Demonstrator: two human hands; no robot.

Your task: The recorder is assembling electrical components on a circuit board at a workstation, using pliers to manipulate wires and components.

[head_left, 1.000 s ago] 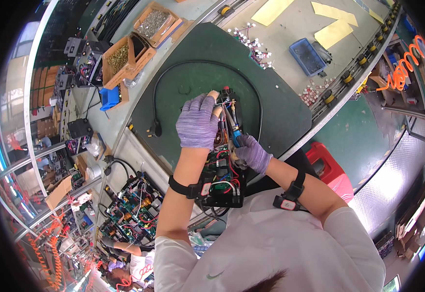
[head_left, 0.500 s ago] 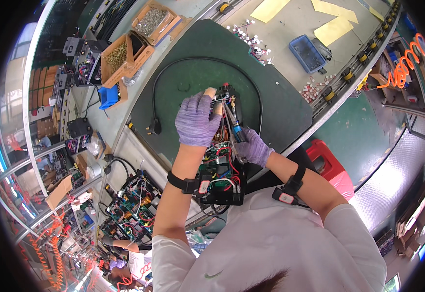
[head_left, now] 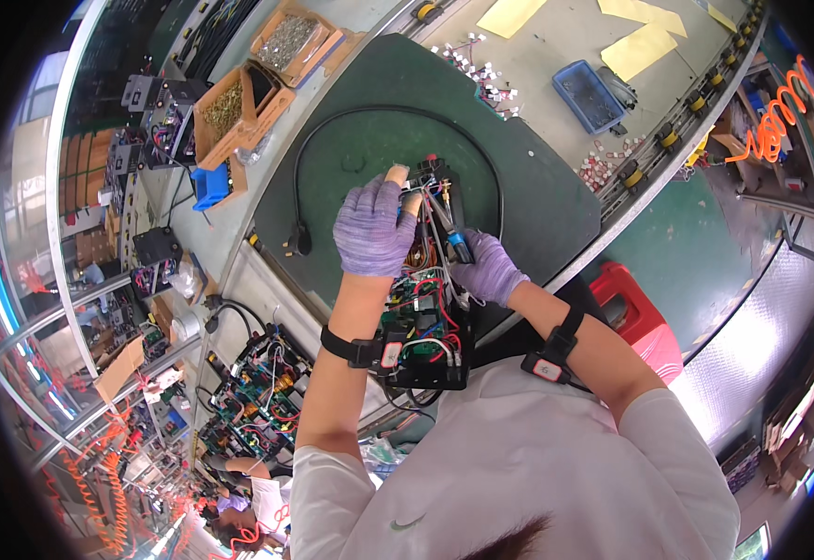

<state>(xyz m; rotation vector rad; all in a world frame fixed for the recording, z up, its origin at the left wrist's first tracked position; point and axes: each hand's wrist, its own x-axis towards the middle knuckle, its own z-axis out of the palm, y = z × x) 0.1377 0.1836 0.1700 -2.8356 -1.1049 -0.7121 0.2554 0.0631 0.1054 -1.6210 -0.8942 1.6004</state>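
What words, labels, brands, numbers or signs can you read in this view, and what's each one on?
No text can be read with confidence.
Left strap: red-edged white label, its mark too small to read.
Right strap: similar label, its mark too small and blurred.
White shirt: small curved emblem, no lettering visible.
Circuit board and blue-and-black tool: any print too small to make out.

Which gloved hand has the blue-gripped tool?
The right hand, closed around the blue-gripped tool; the left hand is apart from it, at the open unit's far end.
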